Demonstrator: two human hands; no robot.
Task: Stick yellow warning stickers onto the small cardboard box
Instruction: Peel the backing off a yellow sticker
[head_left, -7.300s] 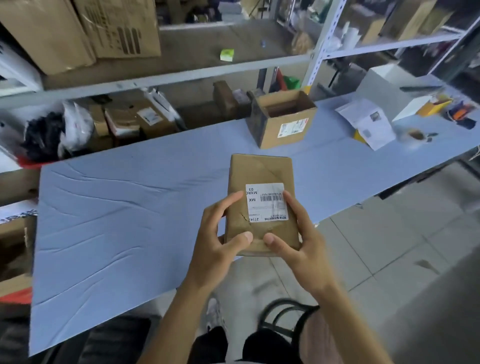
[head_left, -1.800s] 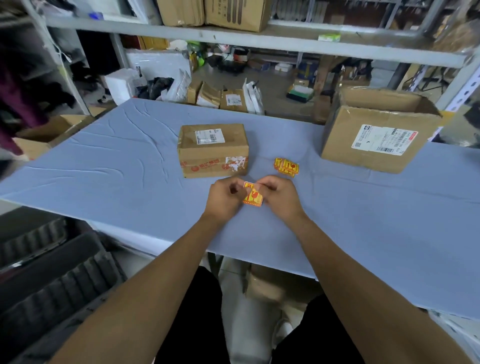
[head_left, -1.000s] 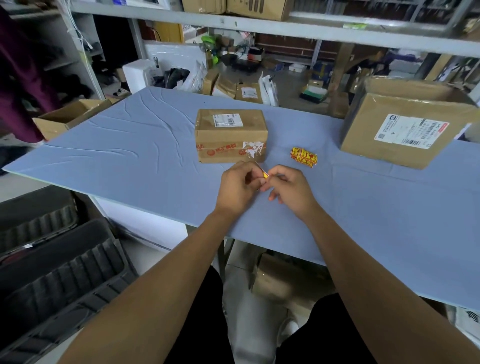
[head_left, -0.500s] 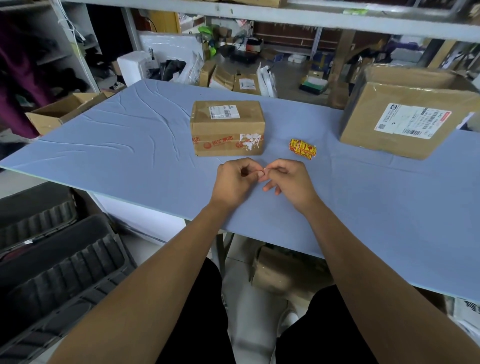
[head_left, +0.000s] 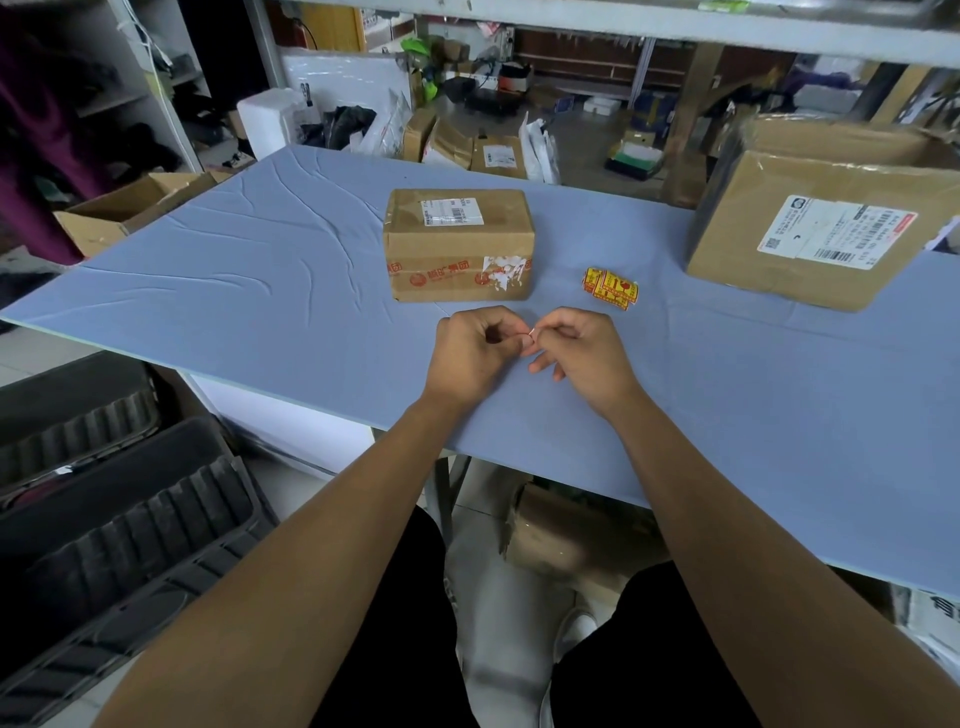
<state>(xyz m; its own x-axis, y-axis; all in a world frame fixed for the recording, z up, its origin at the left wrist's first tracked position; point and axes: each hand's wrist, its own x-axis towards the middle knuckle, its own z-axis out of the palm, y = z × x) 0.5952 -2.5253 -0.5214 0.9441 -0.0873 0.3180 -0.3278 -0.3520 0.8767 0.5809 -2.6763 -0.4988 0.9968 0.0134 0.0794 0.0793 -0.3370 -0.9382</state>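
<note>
We pinch a sticker edge (head_left: 529, 332) between left hand (head_left: 470, 353) and right hand (head_left: 576, 353), just before the small cardboard box (head_left: 460, 244). No yellow sticker shows on it; spare stickers (head_left: 610, 287) lie right.

Pinched sticker (head_left: 529, 335) — mostly hidden

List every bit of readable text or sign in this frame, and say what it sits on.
Small cardboard box: white label on top and red print on the front tape, both too blurred to read.
Yellow stickers: red markings, illegible.
Large box: white label with barcode and QR code; text too small.
</note>
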